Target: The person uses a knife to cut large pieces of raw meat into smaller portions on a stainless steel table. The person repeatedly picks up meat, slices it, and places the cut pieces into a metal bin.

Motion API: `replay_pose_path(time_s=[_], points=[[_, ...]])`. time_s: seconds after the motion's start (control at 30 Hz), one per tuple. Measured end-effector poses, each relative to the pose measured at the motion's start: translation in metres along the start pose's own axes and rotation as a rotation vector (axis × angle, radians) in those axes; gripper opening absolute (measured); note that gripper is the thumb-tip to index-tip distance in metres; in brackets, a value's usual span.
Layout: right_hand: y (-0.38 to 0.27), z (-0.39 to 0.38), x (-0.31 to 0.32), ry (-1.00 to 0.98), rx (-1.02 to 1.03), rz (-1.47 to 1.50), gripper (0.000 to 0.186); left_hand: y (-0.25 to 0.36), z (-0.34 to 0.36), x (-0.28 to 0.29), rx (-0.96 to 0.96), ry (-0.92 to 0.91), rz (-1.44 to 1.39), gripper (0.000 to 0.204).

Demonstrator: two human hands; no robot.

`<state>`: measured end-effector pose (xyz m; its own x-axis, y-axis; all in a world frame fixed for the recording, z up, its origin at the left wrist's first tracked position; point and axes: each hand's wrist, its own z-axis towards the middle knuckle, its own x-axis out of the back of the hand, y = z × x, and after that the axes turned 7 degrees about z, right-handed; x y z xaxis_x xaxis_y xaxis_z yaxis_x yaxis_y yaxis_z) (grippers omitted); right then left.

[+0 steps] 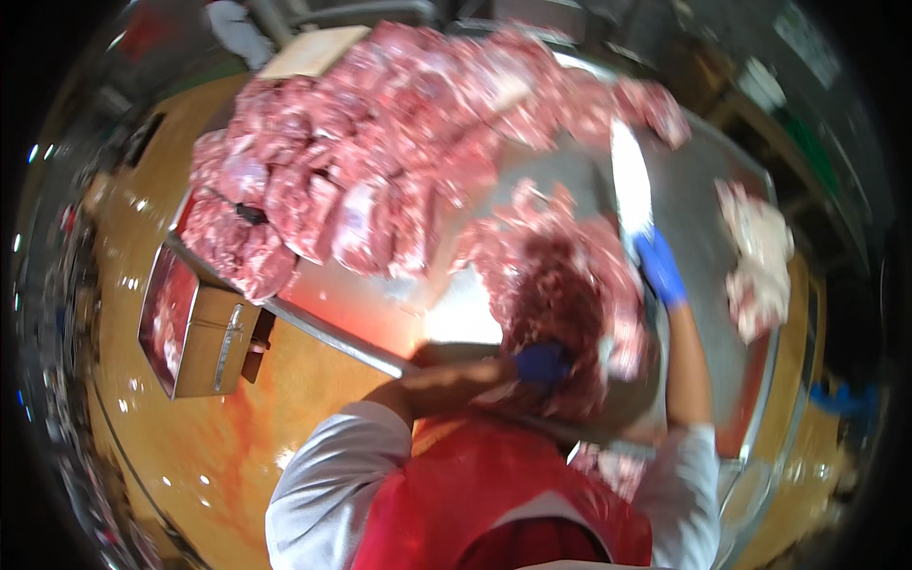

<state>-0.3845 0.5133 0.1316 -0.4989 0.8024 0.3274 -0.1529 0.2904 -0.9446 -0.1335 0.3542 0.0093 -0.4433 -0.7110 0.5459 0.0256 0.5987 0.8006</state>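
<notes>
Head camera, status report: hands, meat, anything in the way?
Right hand gripping knife, pointed forward. Left hand on near end of large meat piece. Possible obstruction: meat pile near knife tip.

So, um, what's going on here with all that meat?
Someone in a red apron is at a metal table. Their gloved right hand holds a knife, pointing away from them. Their gloved left hand is on some meat in front of them. A bigger meat pile covers the table's far left.
</notes>
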Motion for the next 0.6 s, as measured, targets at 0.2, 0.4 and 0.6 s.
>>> replay_pose_path(time_s=[0.2,0.4,0.6], points=[[-0.059,0.062,-0.106,-0.084,0.090,-0.333,0.051,0.029,0.072,-0.044,-0.492,-0.068,-0.317,0.024],[-0.033,-0.072,-0.047,0.229,-0.131,-0.147,0.045,0.077,-0.014,0.118,0.049,-0.119,0.031,0.049],[0.054,-0.274,-0.039,0.538,-0.480,0.090,0.038,-0.099,-0.042,0.279,0.218,0.659,-0.093,0.083]])
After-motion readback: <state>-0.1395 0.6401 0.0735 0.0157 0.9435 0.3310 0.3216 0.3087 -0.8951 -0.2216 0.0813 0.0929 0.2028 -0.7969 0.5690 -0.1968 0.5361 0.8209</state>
